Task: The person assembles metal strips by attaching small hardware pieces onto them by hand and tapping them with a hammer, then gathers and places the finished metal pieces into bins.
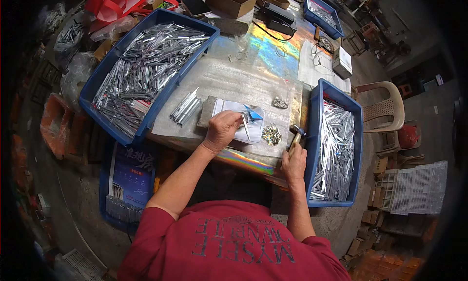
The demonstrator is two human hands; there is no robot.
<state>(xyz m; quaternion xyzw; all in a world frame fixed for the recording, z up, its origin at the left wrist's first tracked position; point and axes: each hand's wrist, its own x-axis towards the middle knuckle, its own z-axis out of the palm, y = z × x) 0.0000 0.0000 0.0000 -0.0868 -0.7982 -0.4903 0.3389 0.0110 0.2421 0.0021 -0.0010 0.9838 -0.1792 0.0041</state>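
Note:
My left hand is closed in a pinch on a thin silvery metal strip, over a block topped with white paper. A blue flap-like piece lies on that paper. At the table's front edge my right hand wraps round the wooden handle of a hammer, its dark head pointing away from me. Between my hands sits a small heap of gold and silver bits. A row of metal strips lies left of the block.
A large blue bin full of metal strips stands at the left, another blue bin at the right. Farther back are a small plastic bag, a cardboard box and a third blue bin. A beige chair stands beyond the right bin.

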